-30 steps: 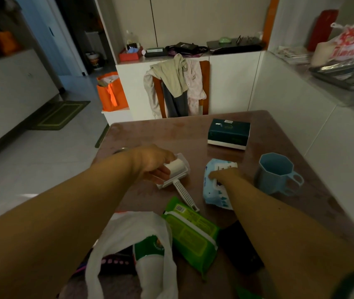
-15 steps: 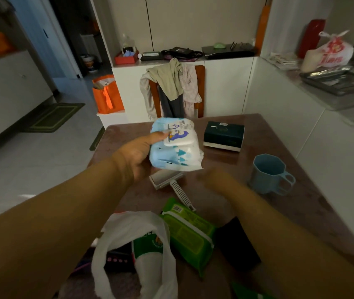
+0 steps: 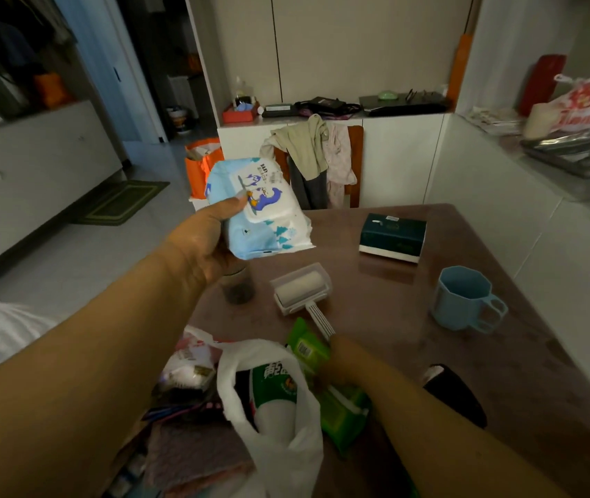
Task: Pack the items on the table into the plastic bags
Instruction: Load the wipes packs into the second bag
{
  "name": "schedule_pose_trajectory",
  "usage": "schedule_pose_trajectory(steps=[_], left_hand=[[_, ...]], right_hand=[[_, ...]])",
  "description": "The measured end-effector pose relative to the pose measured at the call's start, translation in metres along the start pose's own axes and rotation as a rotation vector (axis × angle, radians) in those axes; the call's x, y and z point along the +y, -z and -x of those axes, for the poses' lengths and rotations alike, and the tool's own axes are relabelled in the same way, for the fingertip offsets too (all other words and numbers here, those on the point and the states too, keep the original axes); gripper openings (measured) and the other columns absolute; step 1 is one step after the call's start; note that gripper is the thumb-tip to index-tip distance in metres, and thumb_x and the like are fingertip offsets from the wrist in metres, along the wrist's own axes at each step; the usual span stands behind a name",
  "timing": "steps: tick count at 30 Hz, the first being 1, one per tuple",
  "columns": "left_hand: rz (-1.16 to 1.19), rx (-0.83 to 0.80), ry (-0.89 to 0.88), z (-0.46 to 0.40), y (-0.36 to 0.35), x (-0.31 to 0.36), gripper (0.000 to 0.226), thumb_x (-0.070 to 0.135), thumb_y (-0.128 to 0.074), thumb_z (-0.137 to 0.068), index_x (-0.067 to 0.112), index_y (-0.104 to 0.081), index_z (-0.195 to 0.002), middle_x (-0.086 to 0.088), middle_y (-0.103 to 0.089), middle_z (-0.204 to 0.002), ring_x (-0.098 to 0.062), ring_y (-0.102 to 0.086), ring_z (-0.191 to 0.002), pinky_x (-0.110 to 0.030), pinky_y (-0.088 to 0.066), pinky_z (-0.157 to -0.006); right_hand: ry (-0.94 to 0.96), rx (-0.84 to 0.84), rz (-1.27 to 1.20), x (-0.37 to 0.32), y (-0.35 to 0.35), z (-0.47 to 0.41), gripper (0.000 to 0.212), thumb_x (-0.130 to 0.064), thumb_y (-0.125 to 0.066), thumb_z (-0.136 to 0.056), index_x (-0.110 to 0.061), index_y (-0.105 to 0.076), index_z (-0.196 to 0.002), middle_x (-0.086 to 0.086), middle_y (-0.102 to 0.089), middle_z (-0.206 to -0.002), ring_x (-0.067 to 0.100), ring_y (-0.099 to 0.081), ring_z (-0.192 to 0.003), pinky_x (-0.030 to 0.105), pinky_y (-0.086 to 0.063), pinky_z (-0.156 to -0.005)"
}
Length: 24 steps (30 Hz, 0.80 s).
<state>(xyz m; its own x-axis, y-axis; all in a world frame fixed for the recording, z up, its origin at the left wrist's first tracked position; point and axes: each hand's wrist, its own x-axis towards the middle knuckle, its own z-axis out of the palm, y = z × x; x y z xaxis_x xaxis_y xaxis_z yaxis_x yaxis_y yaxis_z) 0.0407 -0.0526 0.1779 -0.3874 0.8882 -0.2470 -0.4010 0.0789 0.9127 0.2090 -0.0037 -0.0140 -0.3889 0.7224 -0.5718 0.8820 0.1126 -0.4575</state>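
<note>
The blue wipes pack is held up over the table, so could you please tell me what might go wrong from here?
1. The left hand pinches the blue wipes pack by one end; it could slip onto the small jar below and tip it.
2. The white plastic bag sags with a narrow mouth; the pack may catch on its rim.
3. The right hand, reaching by the green pack, could nudge the lint roller.

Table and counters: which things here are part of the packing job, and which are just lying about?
For the job:
- blue wipes pack, held up in the left hand
- white plastic bag
- green wipes pack, under the right hand
- lint roller
- tissue box
- blue mug
- small jar

Lying about:
- clothes on the chair
- orange bag
- metal tray
</note>
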Motion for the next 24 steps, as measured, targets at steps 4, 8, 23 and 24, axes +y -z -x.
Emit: schedule_pose_trajectory(steps=[4, 8, 23, 24], left_hand=[[-0.032, 0.071, -0.175, 0.04, 0.01, 0.031, 0.024, 0.023, -0.061, -0.09, 0.012, -0.063, -0.111, -0.01, -0.074, -0.104, -0.025, -0.073, -0.087, -0.041, -0.061, -0.07], [0.086, -0.007, -0.274, 0.093, 0.031, 0.046, 0.024, 0.027, -0.051, -0.094, 0.012, -0.062, -0.11, -0.007, -0.075, -0.093, -0.022, -0.073, -0.077, -0.036, -0.059, -0.06], [-0.347, 0.293, -0.269, 0.205, 0.078, 0.038, 0.058, 0.065, -0.063, -0.068, 0.011, -0.07, -0.089, -0.016, -0.072, -0.097, -0.032, -0.068, -0.09, -0.055, -0.051, -0.09], [-0.383, 0.287, -0.261, 0.211, 0.08, 0.039, 0.05, 0.062, -0.057, -0.079, 0.014, -0.067, -0.088, -0.015, -0.071, -0.098, -0.03, -0.067, -0.089, -0.052, -0.052, -0.09]], right_hand=[[0.033, 0.252, -0.108, 0.001, 0.043, 0.031, 0.065, -0.029, -0.081, -0.069, -0.011, -0.05, -0.123, 0.008, -0.06, -0.111, 0.026, -0.062, -0.097, 0.037, -0.054, -0.083], [0.204, 0.582, -0.5, -0.008, 0.115, 0.105, 0.078, -0.049, -0.086, -0.046, -0.009, -0.058, -0.108, 0.007, -0.067, -0.1, 0.024, -0.065, -0.081, 0.035, -0.054, -0.07], [0.687, -0.462, -1.56, -0.145, 0.032, 0.253, 0.04, -0.043, -0.064, -0.068, -0.016, -0.076, -0.096, 0.012, -0.075, -0.099, 0.029, -0.073, -0.084, 0.052, -0.055, -0.077], [0.684, -0.466, -1.577, -0.145, 0.026, 0.253, 0.042, -0.044, -0.063, -0.069, -0.016, -0.075, -0.099, 0.012, -0.074, -0.101, 0.029, -0.073, -0.086, 0.053, -0.056, -0.078]])
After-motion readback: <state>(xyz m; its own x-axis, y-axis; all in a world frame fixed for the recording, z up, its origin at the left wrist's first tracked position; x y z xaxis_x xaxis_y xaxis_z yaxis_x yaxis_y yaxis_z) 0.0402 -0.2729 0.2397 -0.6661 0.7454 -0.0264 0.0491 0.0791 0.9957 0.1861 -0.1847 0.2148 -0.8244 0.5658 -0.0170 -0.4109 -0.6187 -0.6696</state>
